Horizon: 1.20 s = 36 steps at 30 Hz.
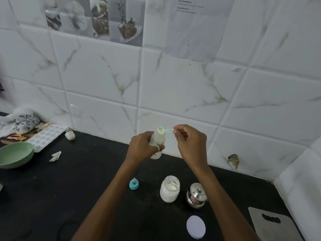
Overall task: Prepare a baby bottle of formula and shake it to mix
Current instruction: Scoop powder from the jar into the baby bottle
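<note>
My left hand (143, 146) grips a clear baby bottle (157, 141), held up above the black counter with its mouth uncovered. My right hand (190, 141) pinches the handle of a pale green scoop (163, 130), whose bowl is tipped over the bottle's mouth with white powder in it. Lower down, an uncapped glass jar of white formula powder (169, 191) stands on the counter. The bottle's teal teat and ring (134, 184) sits to the jar's left. A white round lid (196, 226) lies near the front.
A small steel pot with a lid (196, 195) stands right of the jar. A grey cutting board (272, 223) lies at the right front. At the left are a green bowl (15, 154), a white ice tray (46, 137), a crumpled paper scrap (55, 156) and a cloth (20, 121).
</note>
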Each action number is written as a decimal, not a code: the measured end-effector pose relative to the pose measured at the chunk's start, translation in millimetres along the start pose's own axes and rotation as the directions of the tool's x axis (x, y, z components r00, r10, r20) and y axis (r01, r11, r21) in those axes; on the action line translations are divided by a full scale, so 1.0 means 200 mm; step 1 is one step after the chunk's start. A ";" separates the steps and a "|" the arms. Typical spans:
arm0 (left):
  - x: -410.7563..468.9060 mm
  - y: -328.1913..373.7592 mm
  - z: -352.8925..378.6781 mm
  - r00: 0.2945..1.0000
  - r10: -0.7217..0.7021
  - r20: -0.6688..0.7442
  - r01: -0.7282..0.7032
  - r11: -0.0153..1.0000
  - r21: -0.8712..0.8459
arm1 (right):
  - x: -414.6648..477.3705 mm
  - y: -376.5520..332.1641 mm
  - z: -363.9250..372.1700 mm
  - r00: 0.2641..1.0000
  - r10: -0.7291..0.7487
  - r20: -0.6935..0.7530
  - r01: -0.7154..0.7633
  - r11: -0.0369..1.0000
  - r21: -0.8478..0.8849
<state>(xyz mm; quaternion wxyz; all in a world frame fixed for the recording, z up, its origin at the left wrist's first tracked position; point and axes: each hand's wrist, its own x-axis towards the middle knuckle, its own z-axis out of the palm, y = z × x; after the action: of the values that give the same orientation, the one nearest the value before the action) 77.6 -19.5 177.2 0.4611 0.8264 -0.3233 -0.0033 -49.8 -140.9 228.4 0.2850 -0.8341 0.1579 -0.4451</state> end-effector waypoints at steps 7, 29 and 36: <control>0.01 0.00 0.01 1.000 -0.007 0.000 0.006 1.000 -0.010 | -0.03 0.06 0.02 0.938 -0.331 0.097 0.345 0.913 -0.218; 0.05 -0.03 0.04 0.999 -0.032 -0.008 0.032 0.999 -0.029 | -0.07 0.06 0.02 0.799 -0.566 0.204 0.596 0.699 -0.396; 0.06 -0.03 0.06 1.000 -0.031 0.007 0.031 0.999 -0.018 | -0.08 0.05 0.03 0.815 -0.556 0.161 0.568 0.715 -0.408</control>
<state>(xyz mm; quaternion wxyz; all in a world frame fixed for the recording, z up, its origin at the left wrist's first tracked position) 86.3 -32.3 170.2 0.4673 0.8270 -0.3122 -0.0160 -52.8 -139.6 208.9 -0.0564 -0.8901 -0.0107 -0.4522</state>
